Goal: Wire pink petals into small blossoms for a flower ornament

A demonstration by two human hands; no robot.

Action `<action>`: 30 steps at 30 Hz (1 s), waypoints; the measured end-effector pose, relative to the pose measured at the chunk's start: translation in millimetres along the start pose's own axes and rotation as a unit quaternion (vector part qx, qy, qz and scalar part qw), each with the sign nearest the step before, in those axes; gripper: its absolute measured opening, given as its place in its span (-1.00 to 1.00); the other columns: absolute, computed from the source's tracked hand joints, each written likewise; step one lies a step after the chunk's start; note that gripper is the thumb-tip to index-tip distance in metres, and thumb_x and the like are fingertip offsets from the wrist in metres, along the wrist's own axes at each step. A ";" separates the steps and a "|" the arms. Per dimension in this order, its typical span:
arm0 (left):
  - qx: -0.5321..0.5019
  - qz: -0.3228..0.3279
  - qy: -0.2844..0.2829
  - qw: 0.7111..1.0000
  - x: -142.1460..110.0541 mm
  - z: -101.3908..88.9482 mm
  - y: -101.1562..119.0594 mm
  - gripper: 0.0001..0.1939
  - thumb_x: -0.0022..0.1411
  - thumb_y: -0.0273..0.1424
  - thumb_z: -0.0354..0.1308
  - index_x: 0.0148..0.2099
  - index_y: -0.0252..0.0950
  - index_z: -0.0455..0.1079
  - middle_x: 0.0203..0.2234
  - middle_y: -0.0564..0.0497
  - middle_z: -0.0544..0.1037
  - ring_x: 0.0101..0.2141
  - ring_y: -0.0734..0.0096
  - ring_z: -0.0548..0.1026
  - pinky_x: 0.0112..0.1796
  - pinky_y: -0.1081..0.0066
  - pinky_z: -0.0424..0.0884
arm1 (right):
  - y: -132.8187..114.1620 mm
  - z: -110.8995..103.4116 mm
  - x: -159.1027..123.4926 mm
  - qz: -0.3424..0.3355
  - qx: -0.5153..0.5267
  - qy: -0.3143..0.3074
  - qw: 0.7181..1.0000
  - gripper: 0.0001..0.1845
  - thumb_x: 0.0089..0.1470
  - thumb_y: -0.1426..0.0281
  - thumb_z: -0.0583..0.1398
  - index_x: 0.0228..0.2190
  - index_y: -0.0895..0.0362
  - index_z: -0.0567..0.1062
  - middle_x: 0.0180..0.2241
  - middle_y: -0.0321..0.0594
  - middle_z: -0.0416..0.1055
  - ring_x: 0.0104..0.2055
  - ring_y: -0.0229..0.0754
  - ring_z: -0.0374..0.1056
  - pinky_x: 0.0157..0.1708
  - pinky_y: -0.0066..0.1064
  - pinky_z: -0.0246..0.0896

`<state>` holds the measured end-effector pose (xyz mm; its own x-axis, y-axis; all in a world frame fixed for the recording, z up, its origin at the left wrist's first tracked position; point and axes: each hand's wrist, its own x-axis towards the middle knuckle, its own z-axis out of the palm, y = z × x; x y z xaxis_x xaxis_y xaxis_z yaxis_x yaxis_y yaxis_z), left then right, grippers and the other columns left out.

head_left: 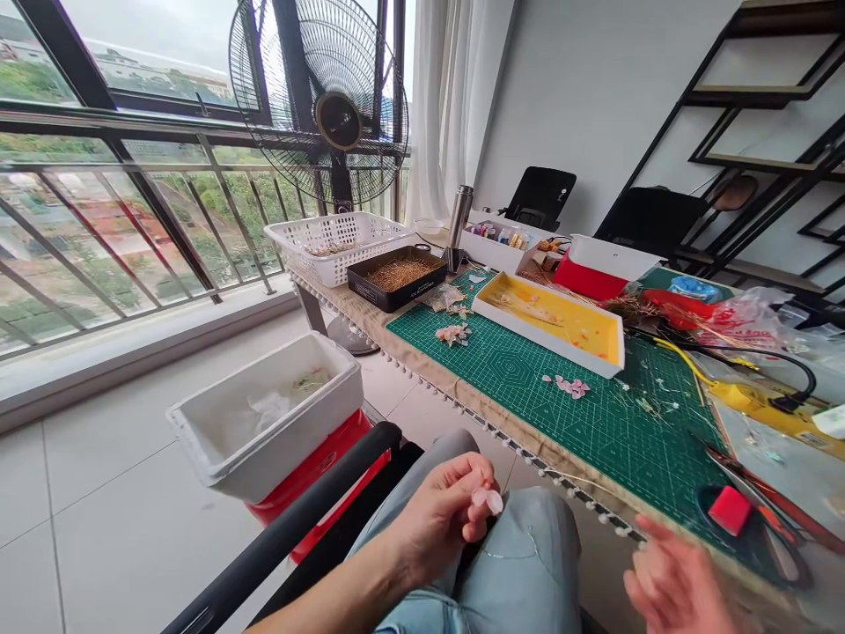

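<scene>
My left hand point(444, 511) rests over my lap with its fingers pinched on a small pale pink petal piece point(489, 500), and a thin wire point(511, 550) trails across my knee beside it. At the lower right, just below the table edge, my right hand point(673, 581) is blurred, its fingers spread and nothing in them. On the green cutting mat point(594, 414) lie small clusters of pink petals point(571, 387) and a pink flower bundle point(453, 334). A shallow white tray with a yellow bottom point(554, 321) sits on the mat.
A white basket point(338, 245) and a dark tray of brown material point(398, 276) stand at the table's far end before a large fan point(320, 97). A white foam box point(268, 423) on a red stool sits at my left. Scissors point(753, 515), cables and plastic bags crowd the right.
</scene>
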<state>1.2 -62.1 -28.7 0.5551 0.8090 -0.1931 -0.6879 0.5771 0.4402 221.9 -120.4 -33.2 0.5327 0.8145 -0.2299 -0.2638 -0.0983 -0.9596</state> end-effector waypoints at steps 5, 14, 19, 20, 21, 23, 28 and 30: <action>0.043 -0.039 -0.016 0.998 -0.8 -2.4 -9.7 -0.76 0.03 -0.43 0.35 -0.41 -0.36 0.30 -0.62 0.15 0.27 -0.67 0.74 0.07 -0.67 0.66 -0.04 | -2.3 37.6 -35.7 0.009 -0.228 -0.129 0.965 -0.32 -0.05 -0.18 0.17 -0.06 0.00 0.54 -0.59 -0.35 0.22 -0.62 -0.29 0.08 -0.67 -0.46 -0.05; 0.053 -0.097 -0.038 0.993 -2.3 -0.7 -8.5 -0.78 0.03 -0.38 0.32 -0.40 -0.35 0.33 -0.68 0.18 0.25 -0.68 0.69 0.07 -0.68 0.61 -0.02 | -14.2 71.1 -45.0 -0.126 -0.218 -0.229 0.940 -0.55 0.18 0.14 0.07 0.05 0.01 0.41 -0.60 -0.40 0.28 -0.61 -0.29 0.10 -0.67 -0.50 -0.05; 0.047 -0.156 -0.025 0.986 -3.1 -1.9 -4.4 -0.79 0.00 -0.41 0.32 -0.41 -0.37 0.34 -0.61 0.11 0.34 -0.66 0.70 0.13 -0.67 0.63 0.01 | -15.6 69.5 -39.0 -0.097 -0.209 -0.266 0.936 -0.50 0.18 0.15 0.13 0.13 -0.03 0.29 -0.53 -0.40 0.33 -0.60 -0.32 0.15 -0.67 -0.55 -0.01; 0.039 -0.163 -0.026 0.985 -3.3 -2.9 -4.3 -0.80 0.01 -0.42 0.32 -0.41 -0.38 0.34 -0.60 0.11 0.33 -0.66 0.70 0.14 -0.67 0.64 0.01 | -16.3 68.1 -37.7 -0.098 -0.214 -0.274 0.932 -0.51 0.20 0.16 0.12 0.13 -0.04 0.28 -0.51 -0.40 0.34 -0.59 -0.32 0.13 -0.64 -0.55 0.03; 0.032 -0.168 -0.027 0.985 -3.4 -3.9 -4.2 -0.81 0.01 -0.44 0.31 -0.40 -0.38 0.34 -0.60 0.12 0.32 -0.66 0.70 0.15 -0.67 0.65 0.02 | -17.0 66.4 -36.2 -0.100 -0.221 -0.283 0.928 -0.53 0.22 0.16 0.10 0.14 -0.06 0.26 -0.49 -0.40 0.35 -0.59 -0.32 0.12 -0.62 -0.56 0.06; 0.022 -0.183 -0.033 0.982 -3.0 -5.6 -4.3 -0.84 0.03 -0.46 0.29 -0.39 -0.40 0.36 -0.60 0.11 0.31 -0.65 0.71 0.17 -0.67 0.67 0.05 | -17.9 62.5 -32.2 -0.107 -0.234 -0.304 0.917 -0.54 0.26 0.17 0.06 0.16 -0.10 0.21 -0.46 -0.40 0.34 -0.57 -0.32 0.10 -0.58 -0.56 0.10; -0.044 -0.235 -0.068 0.969 -0.6 -8.6 -3.1 -0.88 0.01 -0.53 0.28 -0.38 -0.42 0.37 -0.60 0.14 0.27 -0.65 0.74 0.16 -0.67 0.75 0.07 | -17.1 57.0 -22.7 -0.129 -0.243 -0.327 0.904 -0.51 0.28 0.18 0.05 0.20 -0.12 0.13 -0.40 -0.37 0.35 -0.55 -0.30 0.17 -0.57 -0.53 0.16; -0.064 -0.250 -0.079 0.963 0.2 -9.6 -2.9 -0.87 0.00 -0.55 0.28 -0.39 -0.42 0.37 -0.61 0.16 0.25 -0.65 0.75 0.15 -0.68 0.77 0.08 | -16.3 58.4 -22.6 -0.126 -0.234 -0.318 0.910 -0.50 0.27 0.18 0.07 0.20 -0.13 0.15 -0.40 -0.36 0.35 -0.56 -0.31 0.16 -0.58 -0.53 0.15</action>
<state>-1.2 -62.5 -38.4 0.8893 0.4047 -0.2129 -0.3622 0.9076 0.2124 167.2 -103.8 -2.9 -0.0826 0.9966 0.0041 0.2524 0.0249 -0.9673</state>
